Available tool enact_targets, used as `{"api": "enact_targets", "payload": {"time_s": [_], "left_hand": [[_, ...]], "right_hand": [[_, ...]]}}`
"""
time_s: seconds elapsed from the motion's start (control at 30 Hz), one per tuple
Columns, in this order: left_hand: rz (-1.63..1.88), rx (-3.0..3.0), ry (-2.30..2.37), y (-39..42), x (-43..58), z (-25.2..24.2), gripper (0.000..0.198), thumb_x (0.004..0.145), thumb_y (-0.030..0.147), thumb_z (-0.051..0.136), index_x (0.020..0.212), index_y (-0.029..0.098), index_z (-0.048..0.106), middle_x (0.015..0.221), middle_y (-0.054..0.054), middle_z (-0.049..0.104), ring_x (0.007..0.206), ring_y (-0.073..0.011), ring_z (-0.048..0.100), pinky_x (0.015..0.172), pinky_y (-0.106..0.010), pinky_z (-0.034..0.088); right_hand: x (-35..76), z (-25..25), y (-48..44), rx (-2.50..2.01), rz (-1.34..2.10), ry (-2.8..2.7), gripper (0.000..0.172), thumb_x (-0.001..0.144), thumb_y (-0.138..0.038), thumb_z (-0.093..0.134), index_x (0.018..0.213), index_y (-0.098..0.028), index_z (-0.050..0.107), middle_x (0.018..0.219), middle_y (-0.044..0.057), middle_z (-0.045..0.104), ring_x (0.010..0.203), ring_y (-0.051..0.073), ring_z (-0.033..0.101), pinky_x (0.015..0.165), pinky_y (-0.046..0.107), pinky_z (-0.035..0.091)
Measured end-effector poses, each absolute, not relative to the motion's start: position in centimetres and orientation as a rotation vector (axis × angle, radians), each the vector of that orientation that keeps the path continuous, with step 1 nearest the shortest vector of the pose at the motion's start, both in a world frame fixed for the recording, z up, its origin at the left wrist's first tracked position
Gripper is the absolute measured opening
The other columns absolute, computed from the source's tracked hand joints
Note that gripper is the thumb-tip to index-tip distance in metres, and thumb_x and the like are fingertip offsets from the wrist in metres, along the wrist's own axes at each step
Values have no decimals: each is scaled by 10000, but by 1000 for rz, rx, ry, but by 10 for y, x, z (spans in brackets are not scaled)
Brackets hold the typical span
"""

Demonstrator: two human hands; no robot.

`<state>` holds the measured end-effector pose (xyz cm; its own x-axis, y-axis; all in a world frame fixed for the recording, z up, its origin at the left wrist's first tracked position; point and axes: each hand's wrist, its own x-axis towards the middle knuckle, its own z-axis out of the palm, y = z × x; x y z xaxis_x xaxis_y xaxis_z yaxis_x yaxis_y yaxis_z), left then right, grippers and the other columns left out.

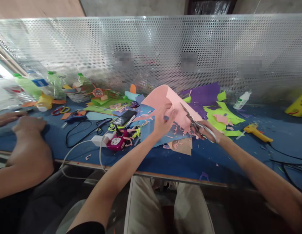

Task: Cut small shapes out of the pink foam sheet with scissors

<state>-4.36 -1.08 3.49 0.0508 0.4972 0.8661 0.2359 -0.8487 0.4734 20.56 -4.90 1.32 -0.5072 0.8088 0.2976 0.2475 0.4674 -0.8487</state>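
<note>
My left hand (164, 119) is closed on a pink sheet (157, 96) of paper or thin foam, which curves up above the table. In my right hand (206, 130) is a pair of scissors (192, 121), fingers wrapped round the handles. The blades point up and to the left, close against the pink sheet's right part. Below the sheet lie pink scraps, a blue sheet (154, 138) and a brown piece (186, 146). Part of the sheet near the blades is cut ragged. The tips of my left fingers are partly hidden by the pink material.
A purple sheet (205, 96) and lime-green scraps (224, 115) lie right of my hands. Further right are a white glue bottle (242, 100) and a yellow glue gun (258, 132). Leftward sit a magenta power adapter (116, 142), a phone (125, 117) and another person's arms (31, 143).
</note>
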Motion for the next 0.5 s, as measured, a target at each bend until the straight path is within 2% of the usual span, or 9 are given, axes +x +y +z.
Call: {"api": "enact_targets", "payload": {"time_s": [0.1, 0.23, 0.37, 0.5], "left_hand": [[1895, 1857, 782, -17, -34, 30, 338, 955, 537, 610, 959, 201, 638, 880, -41, 677, 803, -174, 634, 762, -336, 517], [1878, 1754, 787, -17, -29, 26, 388, 916, 572, 650, 869, 187, 636, 844, -38, 687, 813, -178, 646, 754, -331, 511], [1887, 1796, 810, -14, -34, 27, 472, 923, 586, 635, 662, 206, 535, 648, -13, 586, 724, -170, 605, 703, -344, 481], [1896, 1779, 842, -11, -42, 31, 525, 952, 578, 599, 599, 214, 465, 549, 9, 472, 619, -151, 540, 660, -350, 460]], "right_hand": [[192, 8, -51, -881, 955, -1919, 609, 797, -792, 500, 794, -193, 611, 547, -43, 518, 363, 94, 482, 351, 229, 425], [169, 3, -55, -965, 914, -1821, 582, 812, -764, 520, 794, -191, 620, 468, -56, 501, 324, 98, 468, 332, 222, 412], [152, 6, -59, -984, 862, -1769, 570, 806, -759, 533, 746, -197, 599, 459, -75, 438, 337, 90, 441, 330, 212, 388], [155, 17, -54, -887, 880, -1894, 563, 828, -746, 517, 804, -191, 611, 601, -47, 499, 427, 85, 461, 392, 216, 424]]}}
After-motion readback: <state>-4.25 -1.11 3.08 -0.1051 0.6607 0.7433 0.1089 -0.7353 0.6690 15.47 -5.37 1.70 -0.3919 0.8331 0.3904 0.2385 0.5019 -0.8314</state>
